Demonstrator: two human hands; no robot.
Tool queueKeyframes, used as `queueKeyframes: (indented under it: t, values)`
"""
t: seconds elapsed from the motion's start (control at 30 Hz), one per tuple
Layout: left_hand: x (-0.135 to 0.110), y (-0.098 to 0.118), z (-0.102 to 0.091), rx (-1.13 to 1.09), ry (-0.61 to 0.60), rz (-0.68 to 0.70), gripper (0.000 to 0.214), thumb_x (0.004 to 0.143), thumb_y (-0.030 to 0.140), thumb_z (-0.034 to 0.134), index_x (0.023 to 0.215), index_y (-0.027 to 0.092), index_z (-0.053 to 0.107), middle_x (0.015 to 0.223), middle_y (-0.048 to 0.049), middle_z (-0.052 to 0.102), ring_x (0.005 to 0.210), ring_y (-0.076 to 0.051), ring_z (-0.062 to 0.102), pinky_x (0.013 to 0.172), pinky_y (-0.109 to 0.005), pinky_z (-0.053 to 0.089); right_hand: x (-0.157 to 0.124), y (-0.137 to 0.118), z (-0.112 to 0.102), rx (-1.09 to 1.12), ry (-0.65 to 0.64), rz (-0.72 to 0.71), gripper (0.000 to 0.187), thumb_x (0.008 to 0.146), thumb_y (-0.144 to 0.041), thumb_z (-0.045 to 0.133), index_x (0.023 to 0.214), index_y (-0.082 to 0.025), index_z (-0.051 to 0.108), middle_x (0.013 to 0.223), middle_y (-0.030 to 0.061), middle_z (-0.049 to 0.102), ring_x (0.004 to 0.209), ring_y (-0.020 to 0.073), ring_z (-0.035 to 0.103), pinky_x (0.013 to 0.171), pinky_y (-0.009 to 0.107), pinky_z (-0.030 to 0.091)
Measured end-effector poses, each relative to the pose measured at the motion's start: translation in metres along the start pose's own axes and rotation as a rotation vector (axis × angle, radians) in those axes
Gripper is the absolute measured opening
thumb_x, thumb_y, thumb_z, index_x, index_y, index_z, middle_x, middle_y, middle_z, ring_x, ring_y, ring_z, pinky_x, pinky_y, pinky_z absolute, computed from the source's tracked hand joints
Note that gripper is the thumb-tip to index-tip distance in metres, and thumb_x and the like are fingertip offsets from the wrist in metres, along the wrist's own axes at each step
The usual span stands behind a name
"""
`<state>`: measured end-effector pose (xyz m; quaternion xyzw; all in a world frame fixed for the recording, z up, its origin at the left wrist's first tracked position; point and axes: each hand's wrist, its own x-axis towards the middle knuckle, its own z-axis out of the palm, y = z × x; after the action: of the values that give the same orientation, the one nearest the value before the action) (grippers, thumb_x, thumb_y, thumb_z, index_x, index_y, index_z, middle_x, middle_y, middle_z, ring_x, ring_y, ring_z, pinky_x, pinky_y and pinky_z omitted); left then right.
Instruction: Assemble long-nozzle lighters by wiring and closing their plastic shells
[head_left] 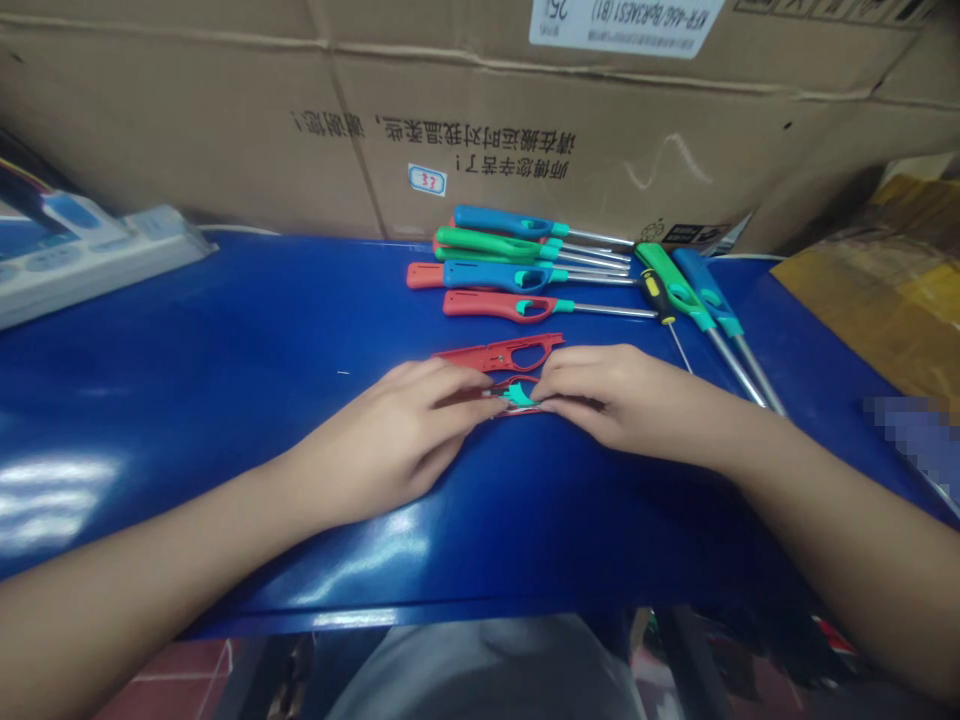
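Both hands work over an opened red lighter handle lying on the blue table. My left hand is closed on the left part of the near red half-shell, hiding much of it. A teal trigger sits in that half-shell, between the fingertips of both hands. The fingers of my right hand are pinched together at the shell's right end, beside the trigger. Just beyond lies the other red half-shell, its inner side up. A small screw lies to the left of my left hand.
Several long-necked lighters lie in a row at the back. Two more lighters lie slanted at the right, near a yellow-black screwdriver. A large cardboard box stands behind, and a power strip is at the left.
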<state>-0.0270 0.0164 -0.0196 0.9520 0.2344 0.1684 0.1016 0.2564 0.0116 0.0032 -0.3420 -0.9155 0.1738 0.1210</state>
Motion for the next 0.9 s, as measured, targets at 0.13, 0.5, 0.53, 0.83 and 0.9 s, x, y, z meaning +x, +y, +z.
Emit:
queueKeyframes:
  t: [0.13,0.5,0.53,0.83,0.9]
  values:
    - [-0.001,0.000,-0.003,0.004,0.050,0.010,0.032,0.107,0.019,0.053,0.134,0.024,0.070,0.133,-0.0090,0.071,0.118,-0.025,0.067,0.099,-0.042,0.052,0.001,0.000,0.002,-0.080,-0.012,0.003,0.021,0.105,-0.019,0.053,0.099,-0.017,0.072,0.098,0.0078,0.071,0.087,0.0207,0.068,0.077,0.032,0.052]
    - [0.001,-0.002,-0.008,-0.049,0.096,-0.019,0.025,0.104,0.021,0.060,0.125,0.021,0.074,0.122,-0.0077,0.075,0.108,-0.024,0.069,0.094,-0.040,0.053,-0.003,0.005,-0.010,-0.006,0.157,-0.006,0.015,0.102,-0.019,0.060,0.103,-0.016,0.075,0.101,0.0085,0.075,0.089,0.0192,0.070,0.080,0.031,0.053]
    - [0.001,-0.002,-0.008,-0.045,0.098,-0.017,0.025,0.104,0.021,0.061,0.125,0.021,0.074,0.121,-0.0076,0.075,0.108,-0.024,0.069,0.094,-0.040,0.053,-0.004,0.006,-0.012,-0.012,0.127,0.006,0.014,0.101,-0.020,0.062,0.100,-0.017,0.075,0.099,0.0074,0.074,0.087,0.0189,0.069,0.078,0.031,0.052]
    - [0.003,-0.003,-0.008,-0.052,0.095,-0.004,0.024,0.104,0.021,0.060,0.124,0.020,0.074,0.123,-0.0090,0.077,0.110,-0.024,0.071,0.095,-0.041,0.056,-0.002,0.008,-0.007,-0.009,-0.021,0.077,0.013,0.100,-0.020,0.063,0.093,-0.019,0.073,0.098,0.0057,0.071,0.085,0.0178,0.067,0.075,0.030,0.049]
    - [0.003,-0.004,-0.007,-0.055,0.097,0.008,0.023,0.104,0.020,0.060,0.124,0.020,0.073,0.122,-0.0079,0.078,0.109,-0.023,0.073,0.096,-0.041,0.056,-0.001,0.008,-0.006,0.004,-0.022,0.073,0.014,0.101,-0.021,0.062,0.093,-0.019,0.074,0.099,0.0057,0.071,0.086,0.0180,0.068,0.077,0.030,0.049]
